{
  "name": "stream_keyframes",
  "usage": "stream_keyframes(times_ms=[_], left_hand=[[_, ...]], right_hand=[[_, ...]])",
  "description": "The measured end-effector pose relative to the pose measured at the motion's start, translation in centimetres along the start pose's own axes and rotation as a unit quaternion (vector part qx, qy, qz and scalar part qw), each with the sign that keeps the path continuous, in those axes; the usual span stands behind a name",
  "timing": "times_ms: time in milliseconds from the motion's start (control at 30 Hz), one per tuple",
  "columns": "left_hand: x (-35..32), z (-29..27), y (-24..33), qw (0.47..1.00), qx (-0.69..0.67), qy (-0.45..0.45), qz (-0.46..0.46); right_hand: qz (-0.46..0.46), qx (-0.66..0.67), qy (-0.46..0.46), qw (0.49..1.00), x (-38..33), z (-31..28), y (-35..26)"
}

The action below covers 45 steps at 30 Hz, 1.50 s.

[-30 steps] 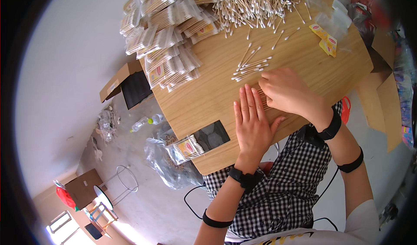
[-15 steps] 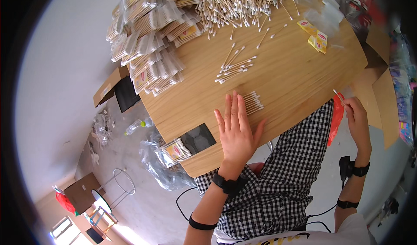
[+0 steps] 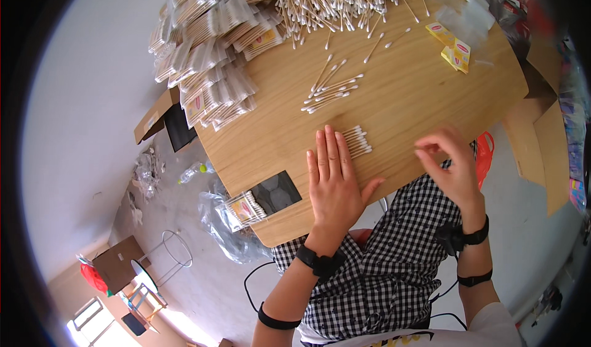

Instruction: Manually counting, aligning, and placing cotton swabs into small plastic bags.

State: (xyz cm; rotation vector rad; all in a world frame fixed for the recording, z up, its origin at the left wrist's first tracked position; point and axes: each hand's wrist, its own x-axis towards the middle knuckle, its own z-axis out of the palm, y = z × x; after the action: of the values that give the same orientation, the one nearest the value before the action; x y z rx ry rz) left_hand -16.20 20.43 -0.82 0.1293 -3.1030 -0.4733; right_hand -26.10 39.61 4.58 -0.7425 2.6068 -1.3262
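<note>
My left hand (image 3: 333, 181) lies flat on the wooden table (image 3: 418, 107), fingers stretched out, over part of a row of cotton swabs (image 3: 359, 142). Their white tips show past its right edge; the rest is hidden underneath. Over the table's near right edge hangs my right hand (image 3: 448, 162), fingers bent, with a gap between thumb and forefinger and no swab visible in it. Beyond the left hand a loose group of cotton swabs (image 3: 335, 88) lies in rough lines.
A large heap of cotton swabs (image 3: 338, 2) covers the far edge. Stacked swab packs (image 3: 215, 51) rise at the far left. Yellow cards (image 3: 452, 48) lie at the far right beside clear bags (image 3: 468, 17). Near the left edge are a dark inset panel (image 3: 275, 193) and one filled pack (image 3: 246, 207).
My right hand has come inward from beyond the table's right side toward the table, and the swab it held is no longer seen. My left hand stays flat on the row.
</note>
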Motion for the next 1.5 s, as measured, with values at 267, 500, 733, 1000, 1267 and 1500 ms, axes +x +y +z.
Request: stream_keyframes(times_ms=[267,500,733,1000,1267,1500], left_hand=[[-0.4,0.2,-0.2,1.0,-0.023,0.016,-0.005],[-0.2,0.1,-0.2,1.0,-0.014,0.021,-0.005],[-0.3,0.4,-0.4,1.0,-0.023,0.016,-0.014],[-0.2,0.1,-0.2,1.0,-0.023,0.016,-0.01],[-0.3,0.1,-0.3,0.999,-0.025,0.015,-0.013],[-0.2,0.0,-0.2,0.999,-0.036,0.016,-0.013]], right_hand=[[-0.184,-0.123,-0.096,0.97,4.7,6.3,-1.1],[-0.272,-0.319,-0.185,0.889,6.1,6.5,-3.6],[-0.255,-0.375,-0.214,0.865,6.3,2.9,-2.7],[0.021,-0.094,-0.164,0.982,3.3,-0.8,-1.1],[0.068,0.133,-0.133,0.98,3.2,3.8,-1.3],[0.153,0.418,-0.112,0.888,2.8,4.7,-1.1]])
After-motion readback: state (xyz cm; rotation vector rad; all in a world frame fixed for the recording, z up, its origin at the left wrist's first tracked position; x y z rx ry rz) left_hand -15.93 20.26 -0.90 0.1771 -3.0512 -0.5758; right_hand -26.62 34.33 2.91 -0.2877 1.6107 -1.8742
